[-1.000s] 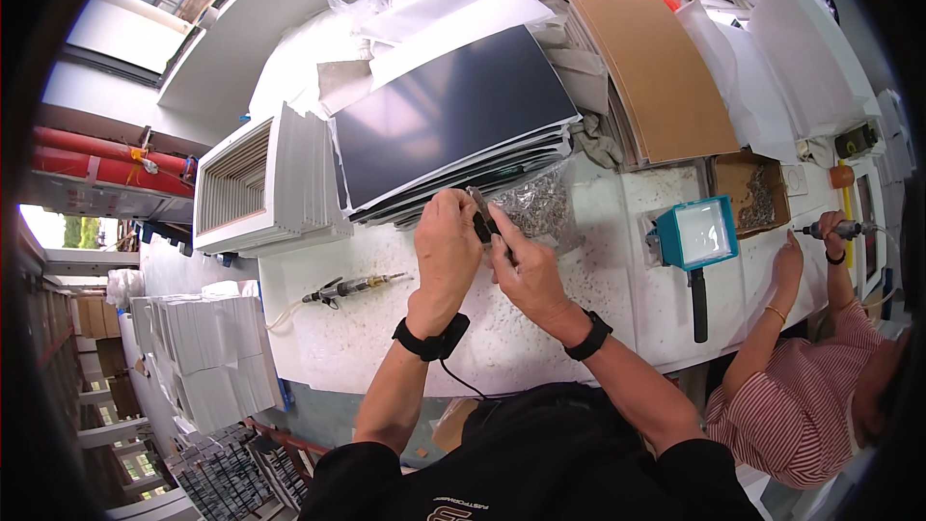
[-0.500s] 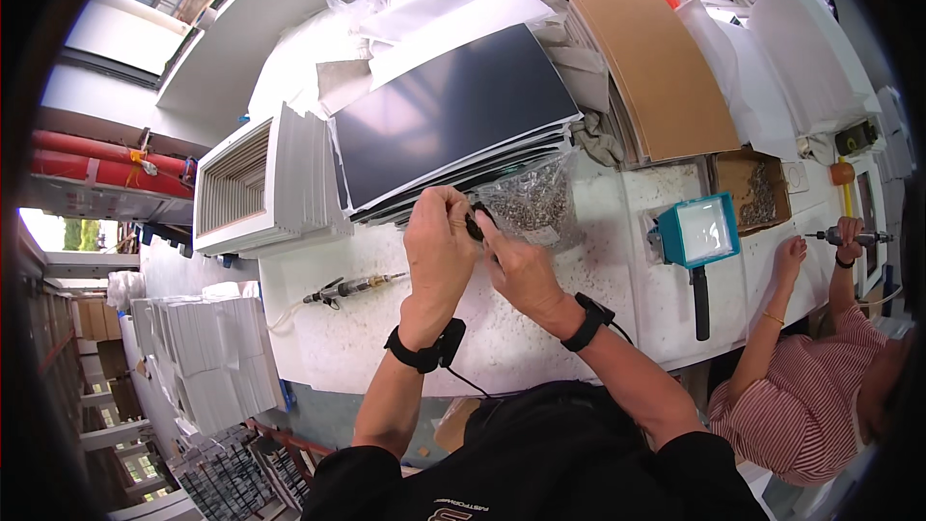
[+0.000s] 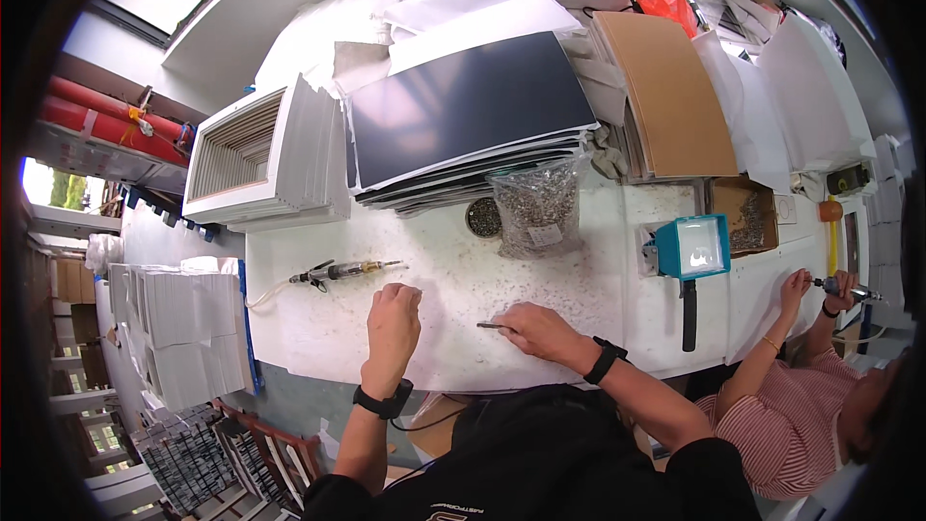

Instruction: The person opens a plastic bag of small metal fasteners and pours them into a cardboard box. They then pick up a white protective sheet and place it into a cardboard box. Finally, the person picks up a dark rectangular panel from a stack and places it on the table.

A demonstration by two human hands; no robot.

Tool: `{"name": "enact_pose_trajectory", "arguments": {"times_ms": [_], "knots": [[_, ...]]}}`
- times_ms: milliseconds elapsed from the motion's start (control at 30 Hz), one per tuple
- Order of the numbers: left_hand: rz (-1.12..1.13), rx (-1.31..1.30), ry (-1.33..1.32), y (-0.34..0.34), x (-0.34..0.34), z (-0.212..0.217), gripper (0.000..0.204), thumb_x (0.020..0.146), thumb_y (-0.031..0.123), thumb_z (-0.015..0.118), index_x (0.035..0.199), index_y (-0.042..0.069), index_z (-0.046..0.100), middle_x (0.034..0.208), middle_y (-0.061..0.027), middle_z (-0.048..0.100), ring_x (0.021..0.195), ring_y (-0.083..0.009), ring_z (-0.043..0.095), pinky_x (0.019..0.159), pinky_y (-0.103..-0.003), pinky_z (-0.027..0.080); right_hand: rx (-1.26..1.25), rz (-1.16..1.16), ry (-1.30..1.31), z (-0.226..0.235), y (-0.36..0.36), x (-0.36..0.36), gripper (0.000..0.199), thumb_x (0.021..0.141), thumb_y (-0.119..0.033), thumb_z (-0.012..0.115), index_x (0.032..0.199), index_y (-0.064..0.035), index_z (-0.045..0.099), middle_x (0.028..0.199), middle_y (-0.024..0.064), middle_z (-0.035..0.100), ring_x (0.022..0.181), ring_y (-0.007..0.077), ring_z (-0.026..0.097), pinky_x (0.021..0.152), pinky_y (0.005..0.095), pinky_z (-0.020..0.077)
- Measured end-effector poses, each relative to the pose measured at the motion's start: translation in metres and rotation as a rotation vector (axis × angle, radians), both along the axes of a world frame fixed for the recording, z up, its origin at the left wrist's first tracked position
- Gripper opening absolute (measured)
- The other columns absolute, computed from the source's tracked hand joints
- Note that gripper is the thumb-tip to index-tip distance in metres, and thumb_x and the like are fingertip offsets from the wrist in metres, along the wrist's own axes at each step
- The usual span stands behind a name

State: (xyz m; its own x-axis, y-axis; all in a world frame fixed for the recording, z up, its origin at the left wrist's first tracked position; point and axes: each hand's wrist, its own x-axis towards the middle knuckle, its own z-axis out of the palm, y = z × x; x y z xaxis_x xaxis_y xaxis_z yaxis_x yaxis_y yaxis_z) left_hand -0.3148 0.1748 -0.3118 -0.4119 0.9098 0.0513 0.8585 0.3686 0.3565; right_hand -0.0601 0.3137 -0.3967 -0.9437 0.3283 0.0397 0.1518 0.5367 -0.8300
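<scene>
My left hand (image 3: 393,321) rests on the white worktable (image 3: 318,328) with its fingers curled into a loose fist, holding nothing that I can see. My right hand (image 3: 533,330) lies flat-ish on the table and pinches a small thin metal piece (image 3: 489,326) that points left. A clear plastic bag of small metal parts (image 3: 536,205) stands just beyond both hands. A powered screwdriver with a hose (image 3: 340,272) lies on the table to the left of my left hand. Both wrists wear black bands.
A stack of dark flat panels (image 3: 463,116) lies behind the bag, white frames (image 3: 260,159) to its left, brown boards (image 3: 670,96) to its right. A teal box on a handle (image 3: 690,251) stands at right. A person in a striped shirt (image 3: 801,415) works with a tool (image 3: 837,285).
Both hands have come down from near the bag and the panel stack to the table's near part. The right hand now holds a thin metal piece low on the table.
</scene>
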Motion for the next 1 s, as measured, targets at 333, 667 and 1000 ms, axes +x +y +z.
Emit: {"name": "enact_pose_trajectory", "arguments": {"times_ms": [333, 667, 1000], "knots": [[0.019, 0.25, -0.541, 0.105, 0.054, -0.028, 0.078, 0.089, 0.028, 0.085, 0.15, -0.002, 0.047, 0.135, -0.0236, 0.061, 0.124, -0.0344, 0.064, 0.105, -0.042, 0.054, -0.082, -0.769, 0.075, 0.023, 0.112, 0.022, 0.106, 0.078, -0.053, 0.09, 0.157, -0.0033, 0.039, 0.151, 0.0192, 0.051, 0.139, 0.0321, 0.053, 0.116, 0.0405, 0.0423], [-0.072, 0.237, -0.595, 0.17, 0.055, -0.048, 0.089, 0.075, 0.036, 0.093, 0.141, -0.004, 0.05, 0.137, -0.0262, 0.057, 0.126, -0.0413, 0.058, 0.109, -0.047, 0.044, -0.634, -0.459, 0.016, 0.02, 0.151, -0.004, 0.129, 0.061, -0.057, 0.098, 0.16, -0.0041, 0.034, 0.155, 0.0165, 0.051, 0.146, 0.028, 0.046, 0.123, 0.0399, 0.0336], [-0.007, 0.184, -0.964, 0.153, 0.065, -0.053, 0.095, 0.075, 0.038, 0.093, 0.145, -0.001, 0.042, 0.135, -0.0251, 0.057, 0.129, -0.0402, 0.056, 0.11, -0.046, 0.045, -0.675, -0.475, 0.058, -0.003, 0.146, 0.002, 0.128, 0.058, -0.045, 0.103, 0.158, -0.0028, 0.035, 0.149, 0.0114, 0.055, 0.14, 0.0235, 0.05, 0.12, 0.0377, 0.0394]]}}
